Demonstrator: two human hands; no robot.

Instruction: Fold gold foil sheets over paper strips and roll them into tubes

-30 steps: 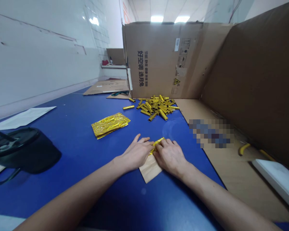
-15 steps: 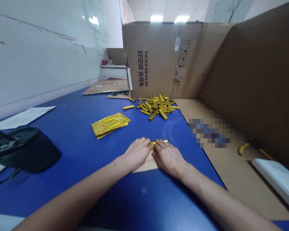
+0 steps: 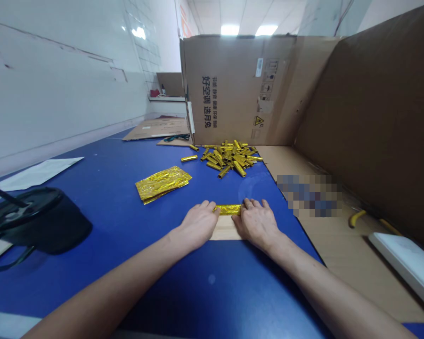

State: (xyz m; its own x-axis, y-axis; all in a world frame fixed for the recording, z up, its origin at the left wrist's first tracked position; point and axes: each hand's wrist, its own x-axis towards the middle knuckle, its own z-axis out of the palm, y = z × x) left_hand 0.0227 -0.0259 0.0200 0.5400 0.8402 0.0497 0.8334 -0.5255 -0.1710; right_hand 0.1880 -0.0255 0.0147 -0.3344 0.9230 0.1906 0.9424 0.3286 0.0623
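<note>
A narrow band of shiny gold foil paper [image 3: 228, 210] lies along the far edge of a pale, wood-coloured board [image 3: 227, 230] on the blue table. My left hand [image 3: 199, 222] is closed over the left end of the foil and board, with its fingertips pressed down there. At the opposite end my right hand [image 3: 257, 219] grips the same foil, thumb towards the board and fingers over the far side. The undersides of both hands are hidden. Beyond them is a heap of gold foil tubes [image 3: 229, 157], and a flat stack of gold foil sheets [image 3: 163, 184] lies to the left.
A dark cup with a straw [image 3: 38, 221] stands at the left, near white paper [image 3: 38, 173]. Large cardboard walls [image 3: 240, 94] rise at the back and right. A white flat box [image 3: 406, 263] and a yellow curved object [image 3: 356, 218] lie on cardboard at the right.
My right hand has slid to the right, away from my left hand, exposing more gold foil between them. The board now sits straighter, its left corner no longer sticking out towards me.
</note>
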